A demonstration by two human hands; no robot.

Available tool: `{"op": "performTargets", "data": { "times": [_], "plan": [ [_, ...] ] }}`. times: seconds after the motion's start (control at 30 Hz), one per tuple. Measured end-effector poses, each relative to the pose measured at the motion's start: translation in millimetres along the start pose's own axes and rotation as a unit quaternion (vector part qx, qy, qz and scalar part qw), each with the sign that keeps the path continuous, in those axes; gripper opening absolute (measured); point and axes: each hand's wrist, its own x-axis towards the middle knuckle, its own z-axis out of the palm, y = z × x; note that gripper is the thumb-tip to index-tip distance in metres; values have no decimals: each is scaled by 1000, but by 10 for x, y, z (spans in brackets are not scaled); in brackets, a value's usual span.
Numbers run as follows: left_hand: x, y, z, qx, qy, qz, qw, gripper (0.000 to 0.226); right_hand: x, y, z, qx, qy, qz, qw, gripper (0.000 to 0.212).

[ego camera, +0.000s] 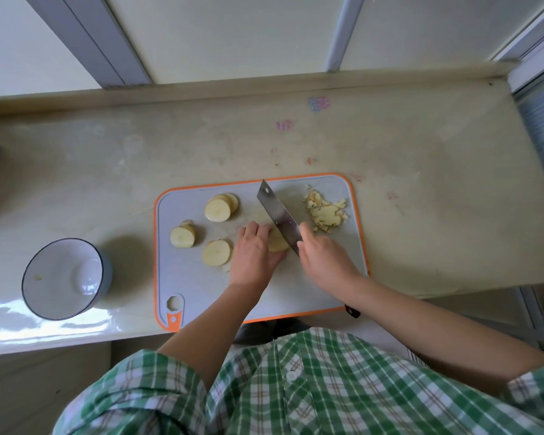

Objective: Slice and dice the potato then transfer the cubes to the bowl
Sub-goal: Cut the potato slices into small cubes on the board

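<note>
Potato piece sits mid cutting board, pinned by the left hand, fingers curled over it, so we see little of it. Firm, wet-cut, likely slippery; we'd hold it from the top. Right hand grips the cleaver, handle hidden. Slice stacks at 10 o'clock, chopped bits at 1 o'clock, bowl at 9 o'clock on the tabletop.

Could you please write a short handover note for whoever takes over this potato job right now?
Left hand holds a potato piece on the cutting board; right hand grips the knife, blade against it.
Slices lie in three groups at the board's left; cut pieces piled at right.
Bowl stands left of the board, nearly empty.
Left: dice the rest, transfer.
</note>
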Motion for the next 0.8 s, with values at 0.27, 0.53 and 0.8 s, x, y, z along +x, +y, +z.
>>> {"op": "performTargets", "data": {
  "times": [0.27,0.53,0.8],
  "plan": [
    [-13,-27,-10,7,2,-18,1000,39,-112,-36,-175,-18,-60,-8,998,24],
    [16,-1,2,-12,2,-38,999,32,-134,-60,78,3,-43,23,999,30],
    [2,6,-1,2,1,-28,1000,36,-67,-80,193,15,-9,25,1000,21]
  ]
}}
